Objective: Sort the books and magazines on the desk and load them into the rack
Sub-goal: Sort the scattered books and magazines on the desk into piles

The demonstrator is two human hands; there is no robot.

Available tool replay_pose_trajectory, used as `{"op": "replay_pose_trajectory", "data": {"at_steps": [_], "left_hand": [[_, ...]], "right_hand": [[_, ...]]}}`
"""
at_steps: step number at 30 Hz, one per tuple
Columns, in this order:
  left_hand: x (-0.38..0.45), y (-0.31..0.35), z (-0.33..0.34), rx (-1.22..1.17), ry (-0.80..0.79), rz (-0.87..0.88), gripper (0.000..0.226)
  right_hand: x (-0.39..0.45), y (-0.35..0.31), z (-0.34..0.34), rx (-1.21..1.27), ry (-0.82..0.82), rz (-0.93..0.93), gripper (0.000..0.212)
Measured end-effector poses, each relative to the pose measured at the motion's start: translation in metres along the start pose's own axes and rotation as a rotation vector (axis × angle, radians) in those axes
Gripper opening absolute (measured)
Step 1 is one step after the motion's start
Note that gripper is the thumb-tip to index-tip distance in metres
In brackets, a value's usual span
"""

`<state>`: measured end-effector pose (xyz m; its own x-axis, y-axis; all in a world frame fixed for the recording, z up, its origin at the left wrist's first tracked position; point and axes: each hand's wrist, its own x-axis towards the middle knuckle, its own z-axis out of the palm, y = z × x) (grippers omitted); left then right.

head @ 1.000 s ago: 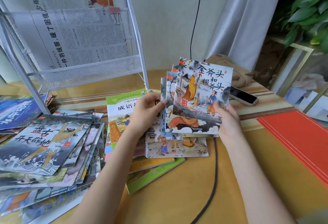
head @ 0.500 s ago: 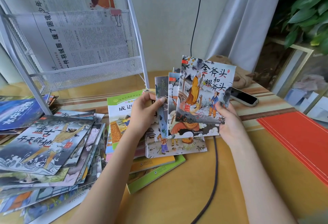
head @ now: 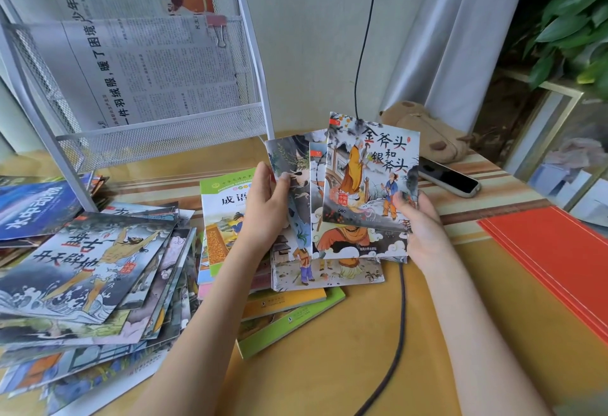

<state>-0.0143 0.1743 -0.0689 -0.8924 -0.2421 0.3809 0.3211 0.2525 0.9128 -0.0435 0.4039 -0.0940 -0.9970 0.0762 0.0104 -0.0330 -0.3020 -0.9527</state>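
Booklets (head: 368,182) fanned at centre frame, above the worktop (head: 329,366). Right hand (head: 424,231) pinches their lower right corner, thumb on the front cover. Left hand (head: 266,208) pinches the rearmost one's left edge. Wire rack (head: 158,139) upper left, holding newspapers (head: 148,70). More books (head: 85,267) spread lower left.

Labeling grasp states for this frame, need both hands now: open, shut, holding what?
Left hand: pinches the left edge of the fanned picture books.
Right hand: grips the same fan at its lower right, thumb on the front cover.
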Motion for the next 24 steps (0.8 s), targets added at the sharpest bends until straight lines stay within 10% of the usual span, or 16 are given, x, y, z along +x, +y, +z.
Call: {"op": "replay_pose_trajectory", "data": {"at_steps": [6,10,18,24], "left_hand": [[0.001,0.003,-0.001,0.004,0.01,0.04,0.011],[-0.001,0.006,-0.001,0.017,-0.002,-0.008,0.007],[-0.005,0.012,-0.009,-0.129,-0.254,-0.199,0.049],[-0.006,0.015,-0.011,-0.136,-0.315,-0.228,0.057]], "right_hand": [[0.005,-0.008,-0.03,-0.234,-0.069,-0.032,0.051],[0.002,-0.016,-0.037,-0.305,-0.195,-0.06,0.028],[0.006,-0.018,-0.038,-0.321,-0.134,-0.14,0.03],[0.014,-0.003,-0.021,-0.222,0.035,-0.172,0.077]]}}
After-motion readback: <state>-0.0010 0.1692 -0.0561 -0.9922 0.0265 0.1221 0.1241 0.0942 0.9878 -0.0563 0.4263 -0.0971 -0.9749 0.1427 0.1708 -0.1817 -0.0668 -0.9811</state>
